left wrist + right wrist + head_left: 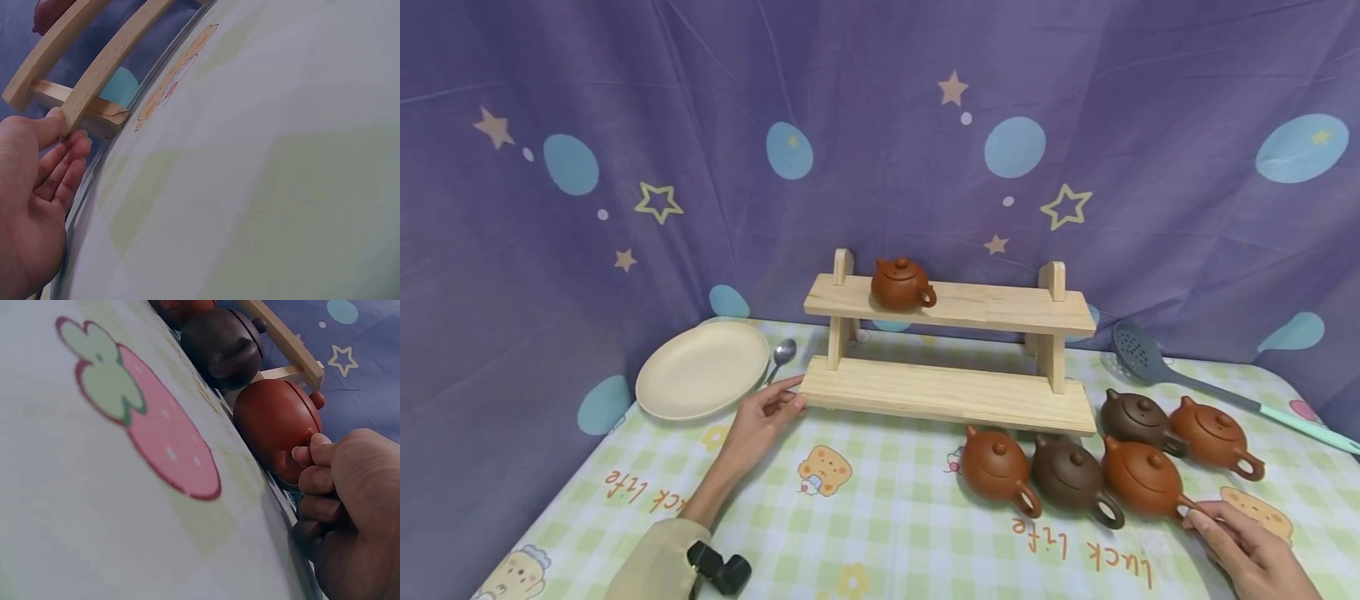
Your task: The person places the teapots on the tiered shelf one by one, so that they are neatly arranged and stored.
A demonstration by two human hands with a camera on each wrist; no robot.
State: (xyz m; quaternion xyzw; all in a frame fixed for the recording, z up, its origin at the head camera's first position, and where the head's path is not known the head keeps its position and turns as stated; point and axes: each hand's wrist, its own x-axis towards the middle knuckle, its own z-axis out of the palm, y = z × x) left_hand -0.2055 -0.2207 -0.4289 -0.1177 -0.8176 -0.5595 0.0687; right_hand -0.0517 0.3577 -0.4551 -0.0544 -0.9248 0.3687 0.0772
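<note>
The rightmost front-row red-brown teapot [1141, 479] is set on the tablecloth [895, 517] beside a dark teapot [1067, 473], its handle [1184, 502] pinched by the right hand [1251, 546]; likely stiff, smooth and fragile, it is best held there. The lower shelf board [947, 393] is gripped by the left hand [760, 429].

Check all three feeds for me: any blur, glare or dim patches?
Head: evenly lit, wooden shelf crisp enough to read; left wrist: steeply tilted, tablecloth pale and soft, low in contrast; right wrist: also tilted, dimmer than the head view, no strong glare on the reddish-brown teapot.
</note>
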